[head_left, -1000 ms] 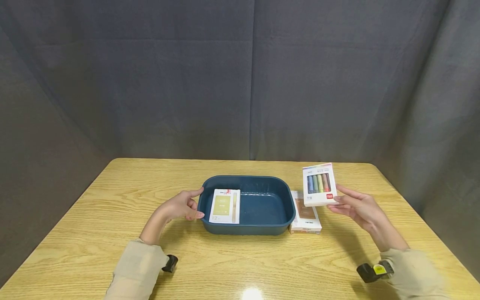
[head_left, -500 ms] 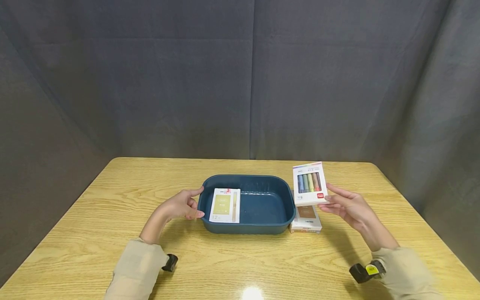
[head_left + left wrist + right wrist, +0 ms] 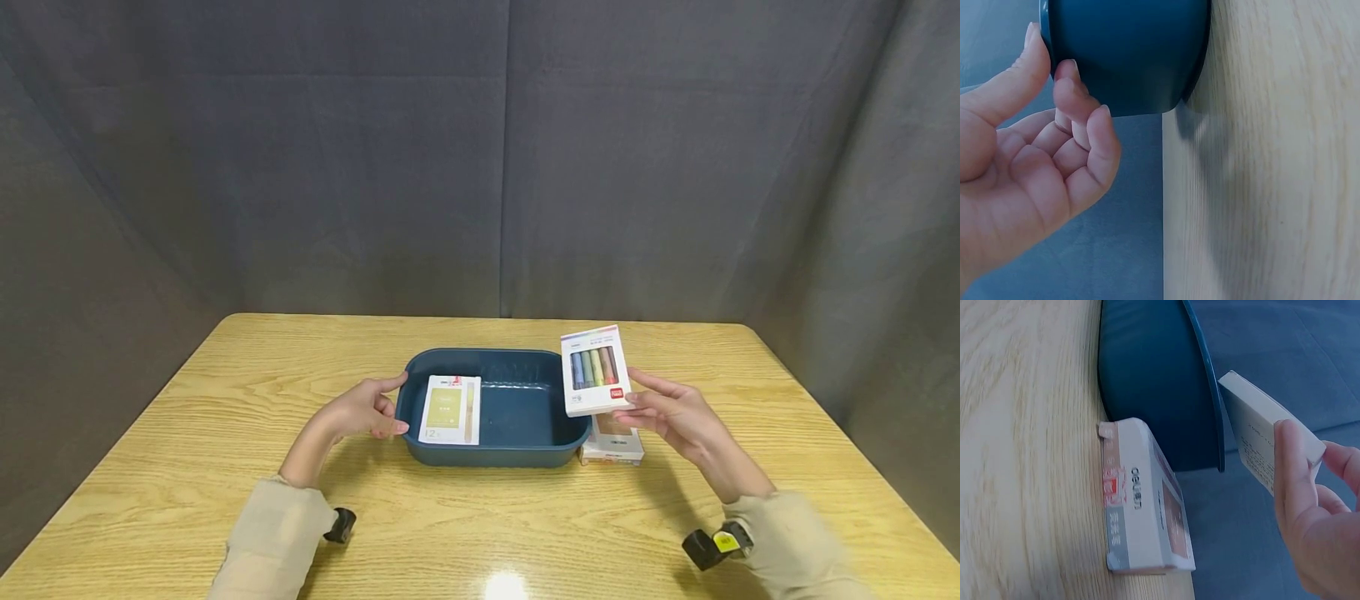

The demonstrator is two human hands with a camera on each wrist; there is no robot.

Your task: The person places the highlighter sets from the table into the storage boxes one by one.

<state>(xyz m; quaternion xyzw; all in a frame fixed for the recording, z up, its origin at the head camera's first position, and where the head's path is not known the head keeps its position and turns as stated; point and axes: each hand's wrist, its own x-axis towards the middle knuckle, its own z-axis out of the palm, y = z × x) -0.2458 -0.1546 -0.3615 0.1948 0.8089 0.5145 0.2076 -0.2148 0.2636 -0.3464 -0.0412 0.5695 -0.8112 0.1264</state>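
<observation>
marker box [image 3: 596, 371] has shifted left, pinched by the right hand [image 3: 678, 418].

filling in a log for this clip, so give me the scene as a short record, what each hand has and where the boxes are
left hand: grips the near-left end of the blue tub
right hand: pinches the windowed box
windowed box: off the table, tilted, at the tub's right end; coloured sticks show inside
yellow-and-white box: in the tub's left part
brown-and-white box: on the table, right of the tub
background: grey curtain
</observation>
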